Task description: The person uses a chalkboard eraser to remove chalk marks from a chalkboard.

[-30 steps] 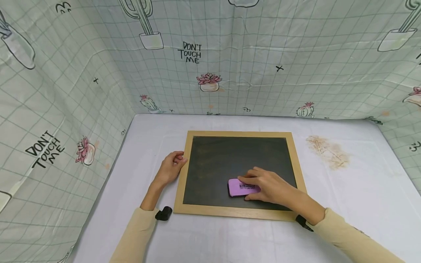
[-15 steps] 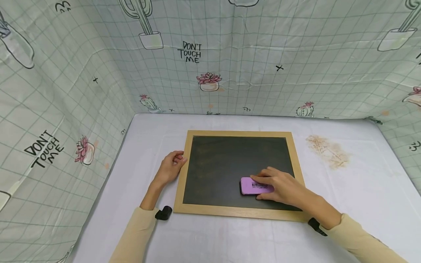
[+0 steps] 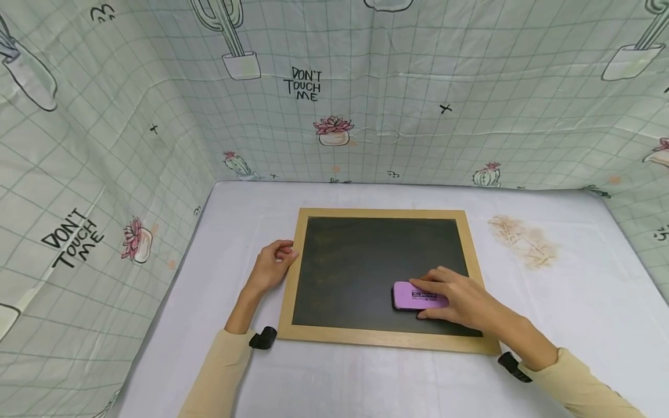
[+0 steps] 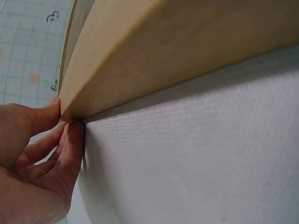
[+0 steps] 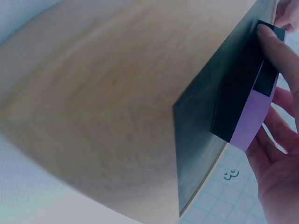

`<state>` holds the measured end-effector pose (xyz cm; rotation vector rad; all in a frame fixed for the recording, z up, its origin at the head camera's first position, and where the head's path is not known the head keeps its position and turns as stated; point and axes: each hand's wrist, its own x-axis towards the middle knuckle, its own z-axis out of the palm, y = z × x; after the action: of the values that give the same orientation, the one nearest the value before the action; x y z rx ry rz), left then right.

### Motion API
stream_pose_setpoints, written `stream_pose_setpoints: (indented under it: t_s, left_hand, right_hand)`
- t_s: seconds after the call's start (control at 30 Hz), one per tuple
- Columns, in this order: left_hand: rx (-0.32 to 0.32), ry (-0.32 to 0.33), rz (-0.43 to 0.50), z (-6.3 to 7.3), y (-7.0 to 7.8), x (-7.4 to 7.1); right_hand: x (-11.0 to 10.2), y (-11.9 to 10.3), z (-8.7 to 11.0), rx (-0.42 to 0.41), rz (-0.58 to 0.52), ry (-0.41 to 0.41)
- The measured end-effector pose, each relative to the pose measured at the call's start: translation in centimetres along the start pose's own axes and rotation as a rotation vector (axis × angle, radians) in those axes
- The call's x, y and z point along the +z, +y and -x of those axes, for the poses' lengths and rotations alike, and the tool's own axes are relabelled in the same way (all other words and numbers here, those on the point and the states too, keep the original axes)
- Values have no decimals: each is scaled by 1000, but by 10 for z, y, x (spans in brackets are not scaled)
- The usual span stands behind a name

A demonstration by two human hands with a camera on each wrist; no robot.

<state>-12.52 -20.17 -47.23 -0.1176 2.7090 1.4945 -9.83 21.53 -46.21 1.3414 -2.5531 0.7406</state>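
A wood-framed chalkboard lies flat on the white-covered table. At its left edge my left hand pinches the wooden frame, thumb on the upper edge and fingers low against the side. My right hand grips a purple magnetic eraser on the lower right part of the board. In the right wrist view the thumb lies along one long side of the eraser, and the other fingers are on the far side. Its black underside faces the dark board surface. Faint smudges show at the board's left.
A brown stain marks the tablecloth to the right of the board. Grid-patterned cloth with cactus drawings hangs behind and at both sides. A black wrist device sits at the left cuff, another at the right.
My right hand has slid the eraser to the right along the lower part of the board. The left hand and the chalkboard have stayed in place.
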Motion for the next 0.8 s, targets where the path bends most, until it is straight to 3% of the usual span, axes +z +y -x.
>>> stream_pose_setpoints:
  t_s: [0.23,0.8]
  left_hand:
    - [-18,-14,9,0,1,-1]
    - [-13,-21,-12,-1,1,0]
  right_hand:
    - [-1,6,-1,-6,-36,27]
    - [-21,24,0,73,-38,75]
